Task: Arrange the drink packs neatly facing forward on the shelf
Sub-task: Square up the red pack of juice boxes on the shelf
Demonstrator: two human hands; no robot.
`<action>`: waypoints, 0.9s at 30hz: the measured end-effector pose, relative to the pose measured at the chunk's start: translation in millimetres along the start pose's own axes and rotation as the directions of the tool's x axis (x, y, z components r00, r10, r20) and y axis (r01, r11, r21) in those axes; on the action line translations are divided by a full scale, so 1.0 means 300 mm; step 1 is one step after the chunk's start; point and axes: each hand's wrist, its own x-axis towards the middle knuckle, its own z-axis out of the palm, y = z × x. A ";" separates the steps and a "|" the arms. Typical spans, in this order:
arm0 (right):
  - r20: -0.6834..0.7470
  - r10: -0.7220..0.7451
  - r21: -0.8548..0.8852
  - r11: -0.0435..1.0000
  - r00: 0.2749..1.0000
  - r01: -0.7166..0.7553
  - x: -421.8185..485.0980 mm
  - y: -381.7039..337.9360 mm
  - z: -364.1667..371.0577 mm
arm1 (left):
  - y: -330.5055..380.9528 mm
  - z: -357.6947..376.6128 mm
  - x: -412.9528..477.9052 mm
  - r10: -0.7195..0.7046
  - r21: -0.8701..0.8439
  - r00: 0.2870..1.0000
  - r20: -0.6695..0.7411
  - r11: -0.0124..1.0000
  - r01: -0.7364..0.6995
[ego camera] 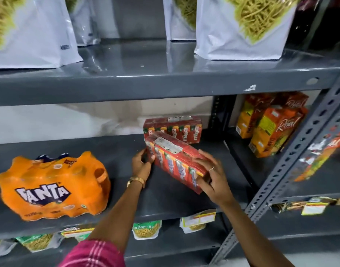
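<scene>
I see both my arms reaching forward, bare to the elbow, a pink checked sleeve on the left. My left hand [141,163] is curled, fingers [151,158] pressing the pack's [177,160] far end, a gold watch on its wrist. My right hand [211,174], ring on one finger, lies spread over the near end, thumb underneath.

White noodle bags [240,27] stand on the top shelf at twelve o'clock. Orange juice cartons [269,130] stand upright, close together, at three o'clock behind a grey slotted post [292,160]. Small snack pouches [146,229] sit on the lower shelf at six o'clock, partly hidden.
</scene>
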 end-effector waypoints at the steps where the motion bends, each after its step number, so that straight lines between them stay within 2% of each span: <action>1: 0.019 0.024 0.023 0.999 1.000 -0.024 0.003 0.007 0.003 | -0.001 0.009 -0.010 0.028 0.065 0.999 -0.036 0.998 -0.026; 4: 0.074 0.230 0.243 0.940 0.970 -0.241 0.030 0.002 -0.002 | 0.020 0.039 -0.057 0.091 0.158 0.987 -0.129 0.985 -0.070; 6: 0.143 0.359 0.417 0.824 0.923 -0.385 0.041 -0.019 -0.004 | 0.054 0.067 -0.138 0.085 0.102 0.991 -0.107 0.992 -0.075; 7: 0.156 0.433 0.502 0.739 0.888 -0.449 0.048 -0.030 -0.003 | 0.077 0.084 -0.196 0.063 0.044 0.997 -0.054 0.997 -0.060; 9: 0.195 0.573 0.644 0.537 0.796 -0.545 0.053 -0.065 -0.013 | 0.102 0.118 -0.310 0.040 -0.009 0.988 0.150 0.999 -0.039; 12: 0.310 0.609 0.730 0.340 0.730 -0.594 0.037 -0.115 -0.023 | 0.115 0.186 -0.394 0.027 0.173 0.912 0.408 0.979 -0.106; 13: 0.329 0.610 0.733 0.316 0.721 -0.602 0.010 -0.138 -0.013 | 0.121 0.199 -0.400 -0.006 0.218 0.903 0.430 0.971 -0.097; 14: 0.333 0.614 0.732 0.310 0.715 -0.607 -0.030 -0.165 0.001 | 0.125 0.198 -0.392 -0.030 0.185 0.900 0.435 0.981 -0.056; 16: 0.346 0.558 0.725 0.352 0.755 -0.592 -0.129 -0.225 0.035 | 0.106 0.136 -0.346 0.010 -0.025 0.896 0.444 1.000 0.001; 17: 0.402 0.493 0.706 0.369 0.771 -0.604 -0.178 -0.254 0.053 | 0.097 0.069 -0.318 0.036 -0.101 0.884 0.466 0.995 0.013; 19: 0.530 0.373 0.595 0.477 0.762 -0.647 -0.255 -0.301 0.092 | 0.091 -0.071 -0.267 -0.029 -0.162 0.867 0.497 0.979 0.126; 20: 0.544 0.355 0.543 0.543 0.761 -0.641 -0.264 -0.315 0.101 | 0.080 -0.139 -0.250 -0.062 -0.188 0.868 0.492 0.966 0.176; 21: 0.511 0.367 0.520 0.588 0.777 -0.620 -0.256 -0.318 0.102 | 0.055 -0.182 -0.237 -0.091 -0.210 0.885 0.457 0.955 0.207; 23: 0.307 0.495 0.560 0.597 0.813 -0.574 -0.209 -0.275 0.096 | 0.030 -0.221 -0.239 -0.137 -0.238 0.941 0.309 0.947 0.216; 25: 0.145 0.619 0.550 0.598 0.772 -0.583 -0.130 -0.183 0.071 | 0.007 -0.206 -0.257 -0.183 -0.237 0.983 0.031 0.954 0.185; 27: 0.137 0.668 0.483 0.600 0.732 -0.638 -0.031 -0.101 0.049 | 0.002 -0.173 -0.270 -0.174 -0.133 0.939 -0.296 0.981 0.140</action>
